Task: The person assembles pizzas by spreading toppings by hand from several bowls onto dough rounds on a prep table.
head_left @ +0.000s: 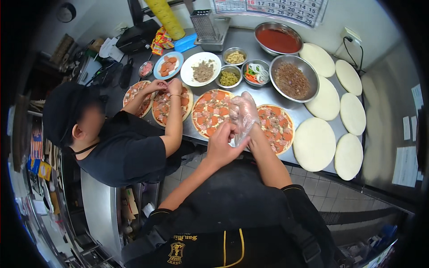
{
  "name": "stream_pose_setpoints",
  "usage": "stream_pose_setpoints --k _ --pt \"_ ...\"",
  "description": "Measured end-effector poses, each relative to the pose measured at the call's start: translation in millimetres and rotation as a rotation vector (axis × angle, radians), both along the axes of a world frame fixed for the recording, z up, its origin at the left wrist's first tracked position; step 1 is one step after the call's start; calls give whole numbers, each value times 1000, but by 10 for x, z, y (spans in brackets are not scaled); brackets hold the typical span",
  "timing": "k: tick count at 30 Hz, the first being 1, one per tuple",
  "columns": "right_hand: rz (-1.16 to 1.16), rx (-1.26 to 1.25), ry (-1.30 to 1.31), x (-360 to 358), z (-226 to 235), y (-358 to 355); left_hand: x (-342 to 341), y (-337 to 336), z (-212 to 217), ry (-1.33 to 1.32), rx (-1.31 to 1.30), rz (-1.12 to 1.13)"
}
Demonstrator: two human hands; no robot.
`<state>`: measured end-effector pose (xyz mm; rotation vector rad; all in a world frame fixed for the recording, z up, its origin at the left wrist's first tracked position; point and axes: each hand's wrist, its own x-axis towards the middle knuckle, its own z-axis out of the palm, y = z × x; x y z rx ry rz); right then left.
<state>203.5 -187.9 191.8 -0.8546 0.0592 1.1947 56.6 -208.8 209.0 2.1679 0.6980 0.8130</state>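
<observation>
My right hand (243,108) wears a clear plastic glove (247,126) and is held above the counter between two topped pizzas, its fingers curled in. Just below it, my bare left hand (222,146) pinches the loose cuff of that glove near the right wrist. One pizza (210,109) with sausage slices, ham and cheese lies beyond my left hand. The other pizza (276,129), topped much the same, is partly covered by my right wrist. Neither hand touches the toppings, as far as I can see.
Pale dough rounds (314,144) cover the counter's right side. Along the back stand a bowl of red sauce (279,40), a bowl of ground meat (292,80), smaller topping bowls (229,77) and a metal grater (204,27). At left, a co-worker (120,147) handles another pizza (166,111).
</observation>
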Motion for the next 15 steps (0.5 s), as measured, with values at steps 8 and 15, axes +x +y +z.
stream_pose_setpoints --k 8,15 --pt "-194 -94 -536 -277 -501 -52 86 603 -318 2 -110 92" --pt "110 -96 -1307 -452 -421 -610 -77 508 -556 -45 -556 117"
